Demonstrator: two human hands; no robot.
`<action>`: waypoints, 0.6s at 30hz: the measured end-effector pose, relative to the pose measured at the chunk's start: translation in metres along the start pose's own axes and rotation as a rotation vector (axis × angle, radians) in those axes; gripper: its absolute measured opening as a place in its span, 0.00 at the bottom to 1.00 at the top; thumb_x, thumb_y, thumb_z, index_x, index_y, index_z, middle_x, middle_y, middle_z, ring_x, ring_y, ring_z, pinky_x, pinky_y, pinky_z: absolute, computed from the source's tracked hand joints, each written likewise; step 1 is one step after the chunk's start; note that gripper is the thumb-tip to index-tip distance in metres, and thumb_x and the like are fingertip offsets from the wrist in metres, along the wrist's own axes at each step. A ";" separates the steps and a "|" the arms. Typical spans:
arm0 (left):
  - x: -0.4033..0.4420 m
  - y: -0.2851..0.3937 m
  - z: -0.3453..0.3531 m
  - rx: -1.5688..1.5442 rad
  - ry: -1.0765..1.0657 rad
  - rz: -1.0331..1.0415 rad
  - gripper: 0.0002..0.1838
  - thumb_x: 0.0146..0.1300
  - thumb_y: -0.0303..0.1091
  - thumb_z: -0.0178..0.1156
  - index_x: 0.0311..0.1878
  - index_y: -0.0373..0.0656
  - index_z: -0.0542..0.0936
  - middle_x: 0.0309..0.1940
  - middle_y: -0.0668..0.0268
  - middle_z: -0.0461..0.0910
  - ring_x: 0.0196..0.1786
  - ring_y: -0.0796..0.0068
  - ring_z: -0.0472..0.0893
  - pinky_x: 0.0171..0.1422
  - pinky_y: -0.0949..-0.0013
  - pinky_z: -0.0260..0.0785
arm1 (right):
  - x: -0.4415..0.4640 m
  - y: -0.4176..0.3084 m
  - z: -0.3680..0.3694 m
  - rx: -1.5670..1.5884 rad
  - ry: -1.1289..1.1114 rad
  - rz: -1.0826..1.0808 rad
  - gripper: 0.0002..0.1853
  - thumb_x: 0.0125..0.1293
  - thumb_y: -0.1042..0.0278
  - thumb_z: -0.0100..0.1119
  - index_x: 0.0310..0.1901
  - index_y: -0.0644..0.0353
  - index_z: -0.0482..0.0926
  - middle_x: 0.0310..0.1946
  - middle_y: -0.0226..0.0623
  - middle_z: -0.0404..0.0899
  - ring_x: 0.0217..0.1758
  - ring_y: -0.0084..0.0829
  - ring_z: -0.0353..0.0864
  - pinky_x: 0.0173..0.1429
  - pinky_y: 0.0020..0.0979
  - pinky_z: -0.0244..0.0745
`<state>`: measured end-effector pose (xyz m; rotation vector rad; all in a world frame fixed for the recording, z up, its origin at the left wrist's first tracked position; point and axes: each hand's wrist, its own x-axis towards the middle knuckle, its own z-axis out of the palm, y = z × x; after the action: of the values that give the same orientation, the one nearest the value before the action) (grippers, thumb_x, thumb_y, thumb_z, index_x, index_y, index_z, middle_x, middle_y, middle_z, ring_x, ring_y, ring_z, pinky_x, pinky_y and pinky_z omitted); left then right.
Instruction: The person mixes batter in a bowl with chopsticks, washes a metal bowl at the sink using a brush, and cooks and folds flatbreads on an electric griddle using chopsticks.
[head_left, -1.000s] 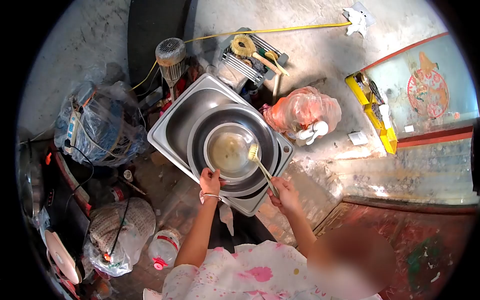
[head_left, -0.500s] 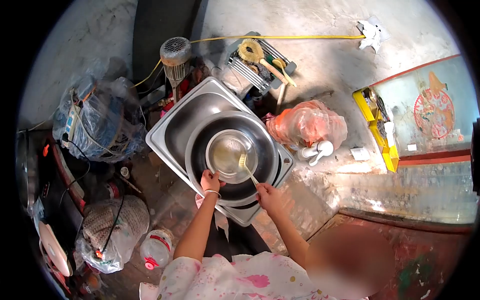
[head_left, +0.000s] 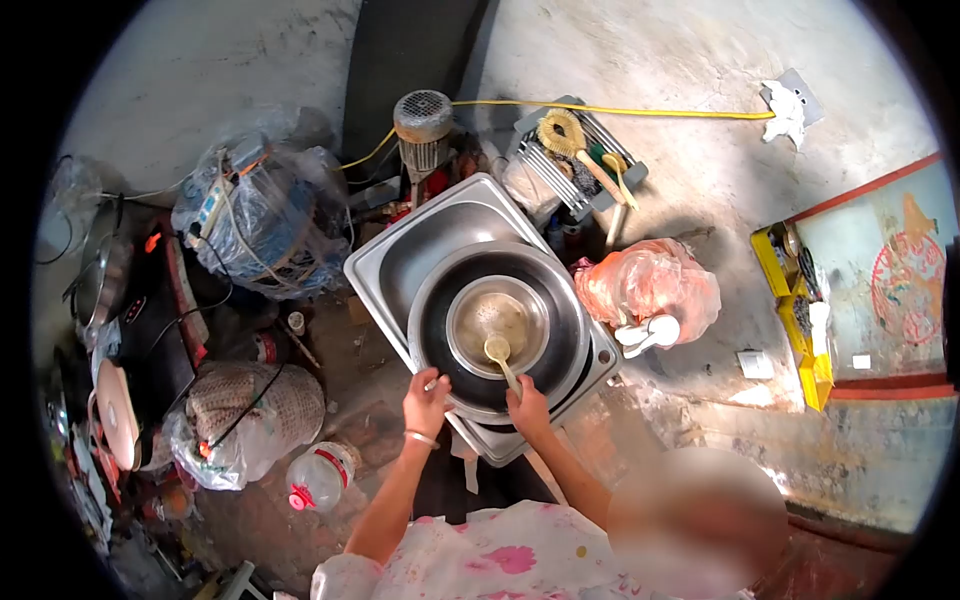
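Observation:
My right hand [head_left: 527, 408] grips the handle of a pale scrub brush [head_left: 503, 364]. The brush head dips into a small metal bowl [head_left: 460, 347] of cloudy liquid. That bowl rests inside a larger, dark-bottomed steel basin [head_left: 424, 330], which stands in a stainless steel sink [head_left: 392, 237]. At the basin's near left rim is my left hand [head_left: 427, 405], a bracelet on its wrist. Its fingers are loosely bent and a little apart, with no clear hold on either vessel. Whether it touches the basin rim I cannot tell.
Behind the sink stand a motor [head_left: 423, 120] and a grey rack [head_left: 592, 135] holding a round brush [head_left: 562, 132]. To the right lie a pink plastic bag [head_left: 660, 283], a white faucet [head_left: 650, 335] and a yellow tray [head_left: 815, 380]. A plastic bottle [head_left: 322, 477] sits lower left.
My left hand has let go of the small bowl's rim and drawn back to the basin's near left edge. The brush head has shifted toward the bowl's near side. The whole view has shifted.

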<state>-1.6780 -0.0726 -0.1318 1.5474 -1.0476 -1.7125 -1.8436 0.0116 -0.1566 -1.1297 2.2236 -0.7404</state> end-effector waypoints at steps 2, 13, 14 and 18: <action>-0.021 -0.012 -0.032 -0.010 0.043 0.028 0.13 0.59 0.35 0.52 0.44 0.37 0.69 0.38 0.63 0.73 0.35 0.74 0.77 0.28 0.74 0.74 | 0.001 -0.002 -0.005 -0.015 -0.064 -0.020 0.17 0.55 0.65 0.52 0.45 0.63 0.65 0.27 0.52 0.75 0.33 0.53 0.74 0.36 0.44 0.69; -0.173 -0.191 -0.152 0.224 0.360 -0.337 0.24 0.60 0.51 0.46 0.27 0.37 0.76 0.22 0.60 0.78 0.32 0.66 0.79 0.35 0.65 0.70 | -0.037 -0.011 -0.081 -0.035 -0.329 -0.305 0.20 0.51 0.57 0.60 0.41 0.63 0.73 0.28 0.46 0.76 0.25 0.41 0.77 0.29 0.36 0.71; -0.188 -0.214 -0.158 0.474 0.295 -0.425 0.27 0.60 0.53 0.42 0.29 0.35 0.77 0.27 0.55 0.78 0.36 0.60 0.78 0.39 0.62 0.69 | -0.044 -0.002 -0.080 0.009 -0.372 -0.301 0.19 0.53 0.58 0.59 0.40 0.65 0.74 0.26 0.45 0.77 0.23 0.37 0.77 0.28 0.33 0.71; -0.240 -0.280 -0.169 0.756 0.200 -0.619 0.33 0.60 0.56 0.36 0.38 0.32 0.76 0.41 0.45 0.74 0.49 0.51 0.72 0.52 0.58 0.63 | -0.081 -0.013 -0.069 0.208 -0.670 0.026 0.16 0.60 0.61 0.52 0.39 0.68 0.74 0.22 0.37 0.77 0.19 0.22 0.74 0.23 0.22 0.68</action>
<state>-1.4559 0.2456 -0.2498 2.6875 -1.2733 -1.5339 -1.8413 0.0887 -0.0820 -1.0467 1.5595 -0.4715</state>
